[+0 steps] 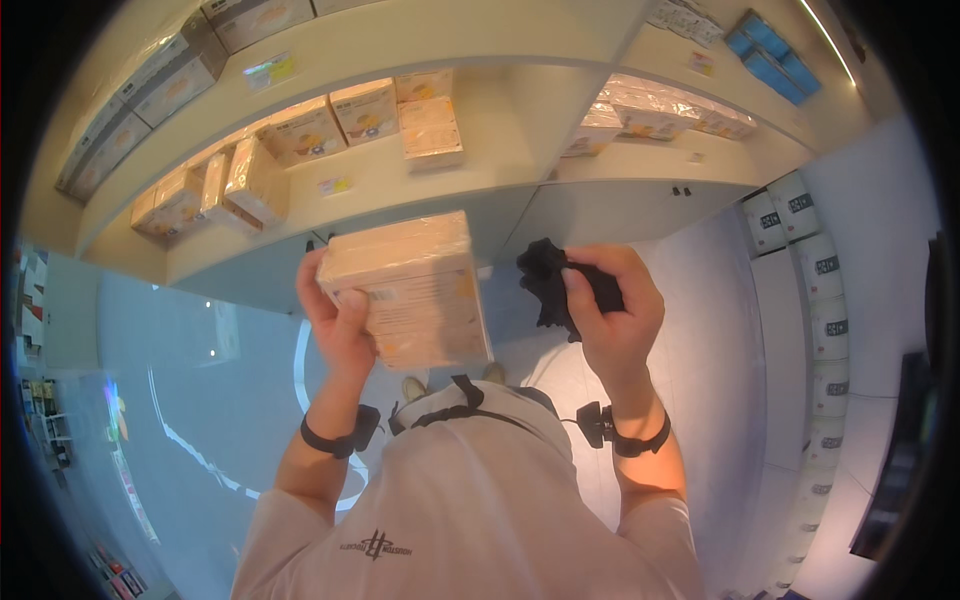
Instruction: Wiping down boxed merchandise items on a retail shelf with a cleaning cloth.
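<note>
My left hand (339, 319) grips a plastic-wrapped cardboard box (424, 300) by its left side, thumb on the face that bears printed writing. To the right of the box, my right hand (619, 300) is closed on a crumpled black cloth (555, 289), pinched between thumb and fingers. Box and cloth are apart, both held in front of the shelf unit. On the lit shelf beyond stand similar wrapped boxes (364, 112), one of them (431, 135) nearer the shelf's front edge. Two boxes at the left (255, 180) stand on their narrow sides.
The upper shelf (450, 30) holds larger grey-white boxes (176, 71). Wrapped packs (652, 109) fill part of the right compartment, with blue boxes (772, 56) above. Cabinet doors (637, 214) are below the shelf. White boxes (821, 277) line the far right, beside the pale floor (697, 322).
</note>
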`<control>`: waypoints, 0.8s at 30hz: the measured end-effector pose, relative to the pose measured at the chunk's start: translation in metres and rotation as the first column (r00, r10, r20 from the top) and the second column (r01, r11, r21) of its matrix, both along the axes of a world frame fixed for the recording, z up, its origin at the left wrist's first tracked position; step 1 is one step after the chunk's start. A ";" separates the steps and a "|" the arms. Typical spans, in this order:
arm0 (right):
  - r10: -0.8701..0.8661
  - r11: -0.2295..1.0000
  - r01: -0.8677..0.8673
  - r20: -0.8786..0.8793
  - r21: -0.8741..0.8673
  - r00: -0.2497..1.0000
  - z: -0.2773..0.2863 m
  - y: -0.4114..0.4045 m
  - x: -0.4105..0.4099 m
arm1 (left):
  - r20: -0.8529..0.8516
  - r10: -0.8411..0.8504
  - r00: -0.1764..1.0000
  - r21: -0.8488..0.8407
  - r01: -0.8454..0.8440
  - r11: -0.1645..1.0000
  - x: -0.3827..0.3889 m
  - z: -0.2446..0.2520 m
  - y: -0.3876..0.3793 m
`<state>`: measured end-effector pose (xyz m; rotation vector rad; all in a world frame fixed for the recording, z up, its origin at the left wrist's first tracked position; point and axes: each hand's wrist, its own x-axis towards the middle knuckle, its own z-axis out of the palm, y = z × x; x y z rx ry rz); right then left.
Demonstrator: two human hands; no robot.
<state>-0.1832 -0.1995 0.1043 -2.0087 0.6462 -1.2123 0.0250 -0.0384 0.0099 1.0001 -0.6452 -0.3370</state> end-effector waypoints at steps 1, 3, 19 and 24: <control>-0.008 1.000 0.008 0.002 -0.004 1.000 0.000 -0.002 0.002 | -0.176 -0.076 0.981 -0.054 0.068 0.996 0.003 0.001 -0.004; 0.150 0.983 -0.144 0.047 -0.110 0.988 -0.002 -0.010 0.010 | -0.200 -0.130 0.971 -0.028 0.127 0.992 0.006 0.001 -0.011; 0.418 0.879 -0.435 -0.122 -0.194 0.900 -0.049 0.008 0.016 | -0.776 -0.438 0.454 -0.225 0.450 0.864 -0.004 -0.038 -0.019; 0.241 0.922 -0.248 -0.060 -0.297 0.969 -0.039 -0.011 0.049 | -0.801 -0.429 0.418 -0.201 0.487 0.850 -0.014 -0.038 -0.019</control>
